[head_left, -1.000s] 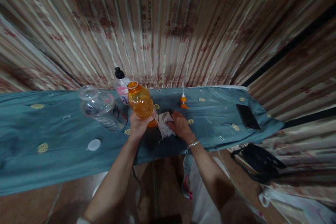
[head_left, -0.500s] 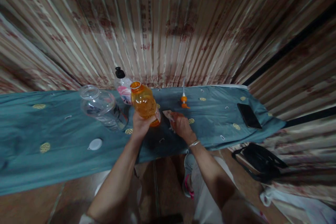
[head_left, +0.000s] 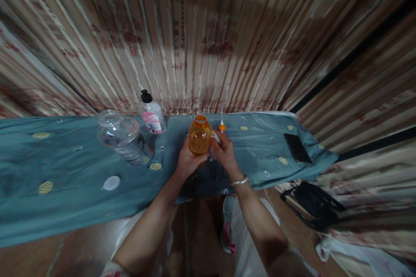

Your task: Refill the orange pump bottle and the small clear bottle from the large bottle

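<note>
My left hand (head_left: 186,161) grips an open orange bottle (head_left: 199,135) upright over the teal cloth-covered table (head_left: 65,169). My right hand (head_left: 224,153) is closed against the bottle's right side, with a pale wrapper or cloth (head_left: 214,137) between its fingers and the bottle. An orange pump cap with a tube (head_left: 222,126) lies just behind my right hand.
A clear, open plastic jug (head_left: 122,137) leans at the left, its white lid (head_left: 110,183) on the cloth nearer me. A pump bottle with a pink label (head_left: 151,114) stands by the curtain. A black phone (head_left: 296,148) lies far right; a black bag (head_left: 312,207) is on the floor.
My left hand brought the orange bottle from tilted to upright and to the right. My right hand picked the pale wrapper off the cloth and moved it against the bottle.
</note>
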### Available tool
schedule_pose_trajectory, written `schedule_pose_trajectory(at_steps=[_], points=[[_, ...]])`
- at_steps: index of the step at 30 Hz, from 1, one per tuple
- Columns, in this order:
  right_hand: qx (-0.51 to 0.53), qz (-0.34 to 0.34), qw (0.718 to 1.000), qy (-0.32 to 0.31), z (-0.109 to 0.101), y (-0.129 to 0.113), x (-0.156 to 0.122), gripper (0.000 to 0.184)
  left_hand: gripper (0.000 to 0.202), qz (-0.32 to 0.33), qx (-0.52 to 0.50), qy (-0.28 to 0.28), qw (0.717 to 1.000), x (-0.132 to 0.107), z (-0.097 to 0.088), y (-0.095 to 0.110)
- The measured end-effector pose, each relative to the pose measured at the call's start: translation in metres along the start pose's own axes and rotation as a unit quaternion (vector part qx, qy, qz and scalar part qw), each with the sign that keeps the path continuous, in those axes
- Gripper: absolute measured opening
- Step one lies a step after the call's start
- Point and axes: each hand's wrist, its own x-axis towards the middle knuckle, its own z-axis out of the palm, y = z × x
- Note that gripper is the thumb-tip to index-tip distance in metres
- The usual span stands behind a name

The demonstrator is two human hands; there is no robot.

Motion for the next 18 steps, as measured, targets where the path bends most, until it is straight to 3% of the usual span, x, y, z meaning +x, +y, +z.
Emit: schedule_pose_trajectory(at_steps=[3, 5, 9, 11, 12, 13, 15, 18], points=[[0.024, 0.037, 0.999, -0.004, -0.011, -0.003, -0.003, 0.037, 0.071, -0.003, -0.016, -0.011, 1.0, -0.001, 0.001, 0.004], [0.04, 0.047, 0.998, -0.016, -0.019, -0.016, 0.011, 0.036, 0.077, -0.003, -0.023, -0.016, 1.0, -0.001, 0.002, 0.007], [-0.003, 0.138, 0.974, -0.18, -0.021, -0.058, 0.073, 0.023, 0.081, -0.005, -0.027, -0.015, 1.0, 0.001, 0.003, 0.011], [-0.031, 0.134, 0.967, -0.213, -0.012, -0.081, 0.108, 0.013, 0.08, -0.008, -0.028, -0.018, 0.999, 0.003, 0.003, 0.013], [-0.097, 0.108, 0.949, -0.278, -0.004, -0.093, 0.121, 0.012, 0.08, -0.01, -0.03, -0.02, 0.999, 0.003, 0.003, 0.013], [-0.175, 0.07, 0.916, -0.353, 0.005, -0.105, 0.132, 0.011, 0.08, -0.013, -0.031, -0.021, 0.999, 0.004, 0.003, 0.013], [-0.334, -0.013, 0.818, -0.468, 0.025, -0.128, 0.139, 0.016, 0.08, -0.02, -0.029, -0.018, 0.999, 0.003, 0.004, 0.012], [-0.518, -0.153, 0.657, -0.526, 0.052, -0.159, 0.117, 0.014, 0.072, -0.044, -0.014, -0.015, 0.999, -0.001, 0.002, 0.008]])
